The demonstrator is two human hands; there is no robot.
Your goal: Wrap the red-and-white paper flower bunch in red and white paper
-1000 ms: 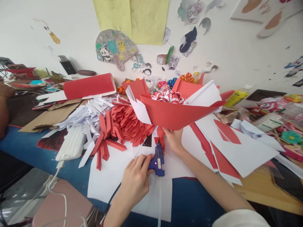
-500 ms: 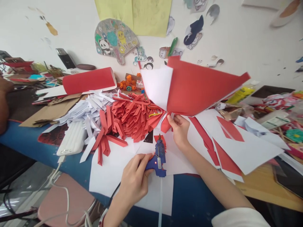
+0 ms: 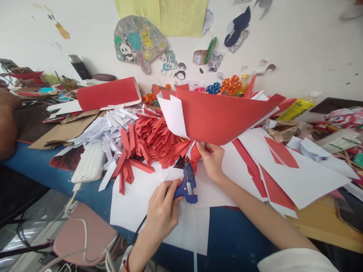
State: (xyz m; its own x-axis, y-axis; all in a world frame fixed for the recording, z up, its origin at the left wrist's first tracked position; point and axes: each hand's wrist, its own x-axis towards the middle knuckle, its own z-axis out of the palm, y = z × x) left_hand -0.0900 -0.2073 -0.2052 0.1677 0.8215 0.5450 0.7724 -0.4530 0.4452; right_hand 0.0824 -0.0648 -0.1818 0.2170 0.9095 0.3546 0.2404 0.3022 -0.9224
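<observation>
A blue hot glue gun (image 3: pixel 188 185) is gripped by its handle in my left hand (image 3: pixel 164 207). Its red light glows and a glue stick trails from its back. The nozzle points up at the gathered base of a red and white paper wrap (image 3: pixel 218 113); whether it touches cannot be made out. My right hand (image 3: pixel 213 158) pinches that gathered base, thumb and fingers closed on it. Just left of the wrap lies a heap of folded red paper strips (image 3: pixel 154 141). Beneath my hands are white paper sheets (image 3: pixel 136 196).
Folded white strips (image 3: pixel 113 124) and a white power bank (image 3: pixel 89 162) lie to the left, with a red paper roll (image 3: pixel 109 94) behind. At right are red and white sheets (image 3: pixel 295 173) and a yellow bottle (image 3: pixel 296 107). Another person's arm (image 3: pixel 7 124) shows at far left.
The paper wrap has tipped lower, uncovering orange and blue flowers behind it. My left hand has brought the glue gun's nozzle closer to the wrap's base. My right hand keeps its pinch.
</observation>
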